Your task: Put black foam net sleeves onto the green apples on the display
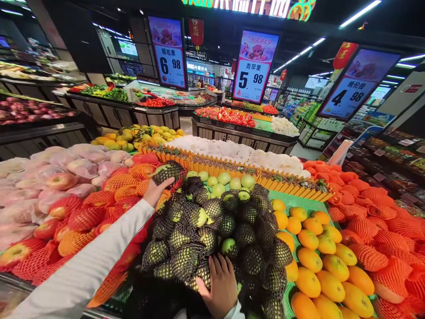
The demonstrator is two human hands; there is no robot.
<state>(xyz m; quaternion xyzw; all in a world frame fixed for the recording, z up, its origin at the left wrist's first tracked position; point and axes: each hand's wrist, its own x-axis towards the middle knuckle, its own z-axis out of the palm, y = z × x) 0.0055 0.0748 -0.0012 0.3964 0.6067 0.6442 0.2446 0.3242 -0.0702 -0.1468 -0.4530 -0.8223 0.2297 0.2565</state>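
Note:
My left hand (156, 189) reaches to the back left of the display and is closed on a green apple in a black foam net (168, 172). It is at the border between the netted green apples (187, 261) and the red apples in red and orange nets (91, 217). My right hand (222, 285) lies low on the near part of the green apple pile, its fingers stretched out and its thumb apart. Its fingertips touch the black nets. Some bare green apples (224, 178) line the back of the pile.
To the right lie oranges (308, 259) on a green mat and fruit in red nets (375, 221). A yellow fence divider (226, 169) stands behind, with white-wrapped fruit (239, 153) beyond it. Pale-wrapped apples (69, 170) fill the left. Price screens (254, 66) hang above.

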